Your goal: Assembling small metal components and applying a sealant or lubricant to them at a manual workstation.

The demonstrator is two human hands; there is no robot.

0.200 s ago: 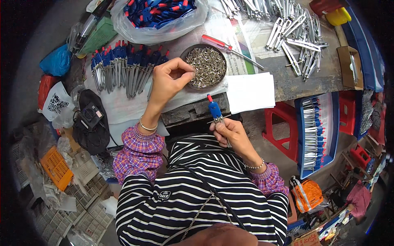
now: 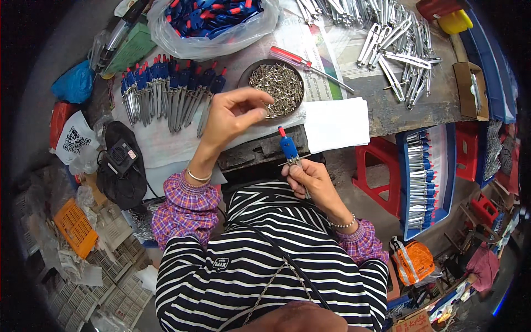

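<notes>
Pointing its red tip forward, a blue-bodied metal tool (image 2: pixel 288 148) with slim silver legs sits pinched between the right hand's (image 2: pixel 313 180) thumb and curled fingers. Forward-left of it, the left hand's (image 2: pixel 224 119) thumb and forefinger have just spread over the rivets (image 2: pixel 281 86); whether they hold one cannot be told. Work seems centred there.

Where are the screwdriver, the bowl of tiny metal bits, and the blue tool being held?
Screwdriver (image 2: pixel 295 58): head view, on its red handle.
Bowl (image 2: pixel 244 79): head view, on its dark left rim.
Held blue tool (image 2: pixel 288 147): head view, on its blue part.
</notes>
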